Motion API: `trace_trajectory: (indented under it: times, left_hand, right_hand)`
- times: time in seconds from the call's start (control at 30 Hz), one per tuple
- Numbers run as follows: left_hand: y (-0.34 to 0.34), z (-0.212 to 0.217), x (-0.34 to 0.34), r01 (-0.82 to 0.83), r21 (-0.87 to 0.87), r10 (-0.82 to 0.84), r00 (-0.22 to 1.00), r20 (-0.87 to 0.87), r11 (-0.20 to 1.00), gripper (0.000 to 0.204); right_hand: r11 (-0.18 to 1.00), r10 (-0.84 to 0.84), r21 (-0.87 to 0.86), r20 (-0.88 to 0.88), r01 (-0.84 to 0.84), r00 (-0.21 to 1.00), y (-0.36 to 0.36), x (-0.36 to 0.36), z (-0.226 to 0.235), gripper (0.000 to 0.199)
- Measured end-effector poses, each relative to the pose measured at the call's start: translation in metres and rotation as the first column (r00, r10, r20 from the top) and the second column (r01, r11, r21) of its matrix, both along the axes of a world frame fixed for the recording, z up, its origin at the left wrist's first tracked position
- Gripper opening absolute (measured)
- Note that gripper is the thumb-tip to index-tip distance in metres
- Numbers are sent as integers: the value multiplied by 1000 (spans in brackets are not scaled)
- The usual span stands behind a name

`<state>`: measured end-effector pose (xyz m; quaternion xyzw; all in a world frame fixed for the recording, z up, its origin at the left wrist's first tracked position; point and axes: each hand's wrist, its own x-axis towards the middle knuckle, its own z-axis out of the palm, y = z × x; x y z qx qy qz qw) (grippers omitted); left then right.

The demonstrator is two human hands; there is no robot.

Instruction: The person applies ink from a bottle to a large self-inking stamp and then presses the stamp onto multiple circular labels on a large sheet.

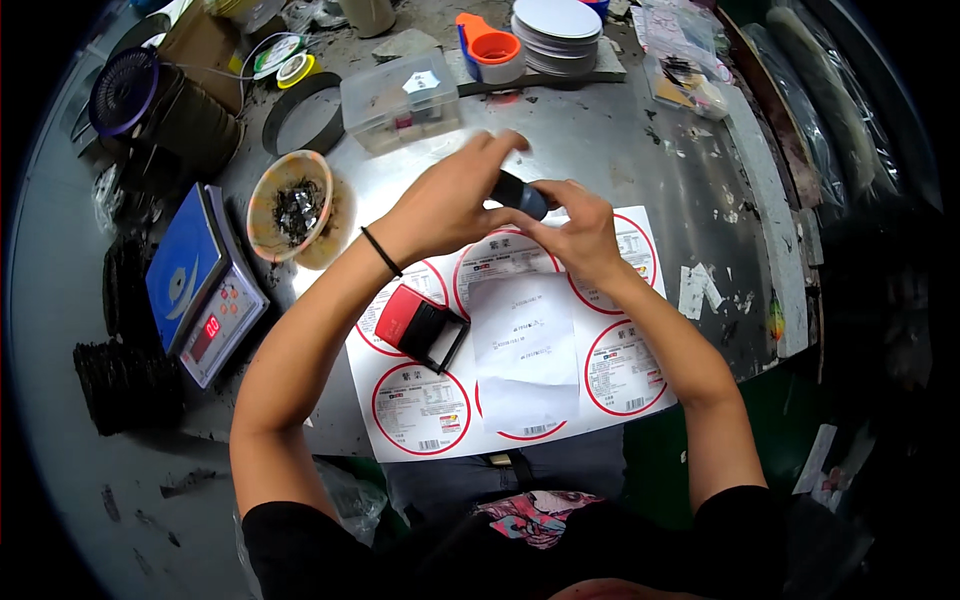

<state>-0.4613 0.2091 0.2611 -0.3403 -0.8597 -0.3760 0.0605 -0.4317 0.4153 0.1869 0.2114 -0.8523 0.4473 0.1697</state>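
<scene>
Head view, nearest first: a thin, glossy white sheet of red-ringed round labels lies flat on the metal table, its lower edge reaching over the person's lap. On it rests a paper slip, creased across its lower part and marked with short dark lines of print. Just left of the slip lies a hand stamp, a boxy red and black plastic body with an open black frame at one end.

Above the sheet's far edge, a small, smooth dark cylinder sits between the two hands. The right hand holds its lower end, thumb and forefinger pinched narrow around it. The left hand arches over its upper end, fingers lifted and blurred; whether they grip it I cannot tell.

Left of the hands stand a round, stained plastic bowl with dark, crinkled scraps inside, and a flat-topped blue and white scale with a lit red display. Scuffed metal runs from the sheet's right side to a worn, pale strip along the table edge, with torn paper bits between them.

Farther back are a clear, hard-walled plastic box, an orange and blue tape dispenser and stacked white discs.
</scene>
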Motion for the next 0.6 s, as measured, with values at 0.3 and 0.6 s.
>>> trace_trajectory:
  times: [0.3, 0.6]
  left_hand:
    - [-71, -26, -102, -573, -21, 559, 807, -191, 819, 35]
    - [-88, -39, -57, -624, -183, 581, 778, -240, 760, 77]
  right_hand:
    - [973, -229, -10, -36, 229, 973, -16, -7, -8, 41]
    - [914, -201, -311, 205, 259, 958, 42, 94, 56, 42]
